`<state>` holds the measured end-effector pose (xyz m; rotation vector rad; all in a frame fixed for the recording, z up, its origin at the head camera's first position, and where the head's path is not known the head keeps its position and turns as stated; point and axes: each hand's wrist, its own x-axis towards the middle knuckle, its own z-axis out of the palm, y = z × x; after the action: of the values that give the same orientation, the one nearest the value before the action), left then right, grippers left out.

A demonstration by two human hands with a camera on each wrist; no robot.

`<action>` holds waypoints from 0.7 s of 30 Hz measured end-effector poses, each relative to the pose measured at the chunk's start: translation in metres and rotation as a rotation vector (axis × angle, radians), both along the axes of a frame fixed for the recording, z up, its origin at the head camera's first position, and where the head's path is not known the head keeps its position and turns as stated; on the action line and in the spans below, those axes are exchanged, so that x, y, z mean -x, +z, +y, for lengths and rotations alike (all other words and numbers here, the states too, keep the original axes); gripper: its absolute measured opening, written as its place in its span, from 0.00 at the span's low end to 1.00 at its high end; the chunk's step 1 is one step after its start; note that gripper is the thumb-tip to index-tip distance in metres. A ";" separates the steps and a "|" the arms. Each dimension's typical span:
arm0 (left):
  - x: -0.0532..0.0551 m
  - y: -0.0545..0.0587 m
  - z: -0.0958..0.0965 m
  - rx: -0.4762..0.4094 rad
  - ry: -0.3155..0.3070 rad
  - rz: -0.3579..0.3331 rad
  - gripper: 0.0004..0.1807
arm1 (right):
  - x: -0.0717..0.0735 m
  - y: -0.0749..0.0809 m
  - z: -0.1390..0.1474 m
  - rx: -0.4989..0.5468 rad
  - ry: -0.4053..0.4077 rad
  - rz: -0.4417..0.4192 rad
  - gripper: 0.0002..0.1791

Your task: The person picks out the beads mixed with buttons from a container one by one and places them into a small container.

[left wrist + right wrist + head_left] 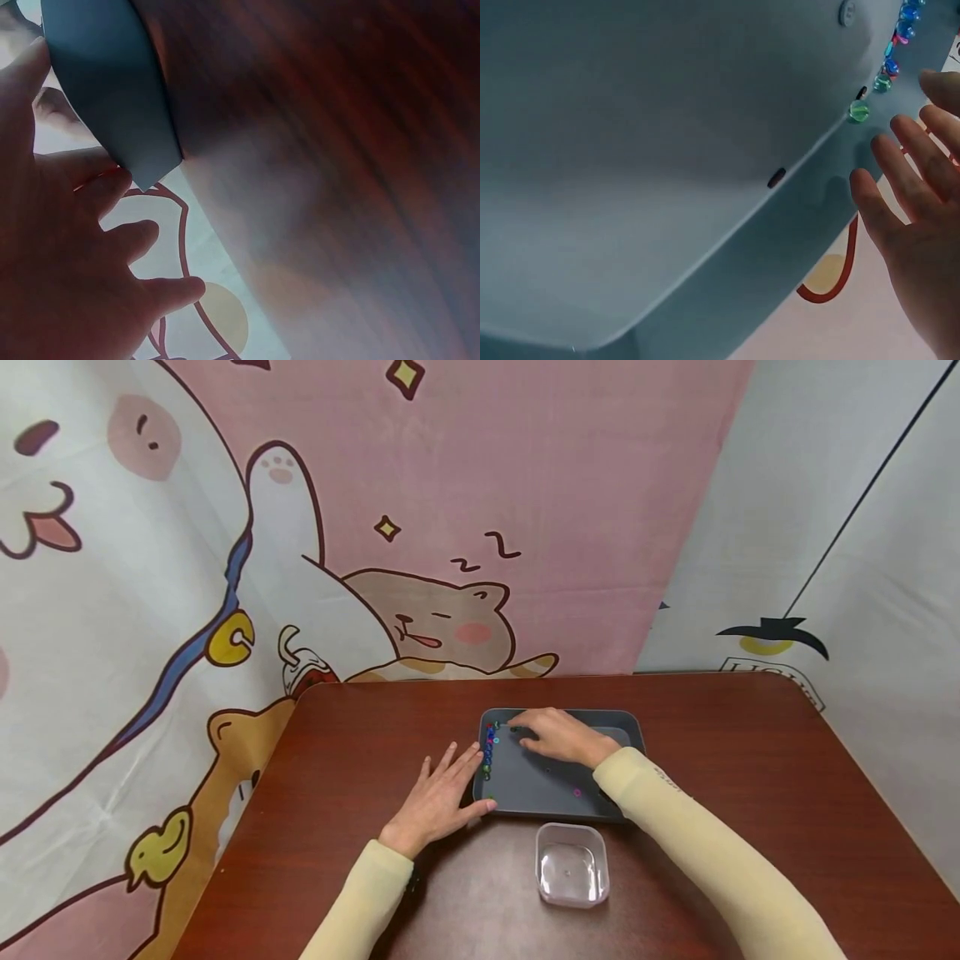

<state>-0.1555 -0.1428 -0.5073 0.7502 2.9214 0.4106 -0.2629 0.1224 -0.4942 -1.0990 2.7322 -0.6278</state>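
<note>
A grey tray (532,793) lies on the table. Along its left side runs a row of small marbles (488,756), mostly blue, mixed with small coloured pieces. My left hand (435,802) spreads its fingers at the tray's near left corner and touches the rim. Over the far left part of the tray reaches my right hand (562,737), its fingers extended towards the row. In the right wrist view those fingers hang by the tray wall, holding nothing visible, close to a green marble (859,112). A dark button-like piece (777,178) leans along the wall's foot.
In front of the tray stands a clear plastic container (573,900). A pink ring-shaped piece (577,792) lies in the tray's near right part, and a grey button (847,13) shows in the right wrist view. A printed cloth (585,527) hangs behind the brown table (337,735).
</note>
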 end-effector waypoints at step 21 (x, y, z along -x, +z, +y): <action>0.001 0.000 0.001 0.009 0.006 -0.011 0.48 | 0.007 -0.016 -0.004 -0.012 -0.011 0.116 0.17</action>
<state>-0.1562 -0.1418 -0.5078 0.7358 2.9136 0.4012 -0.2695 0.1182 -0.5098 -1.1538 2.8373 -0.5650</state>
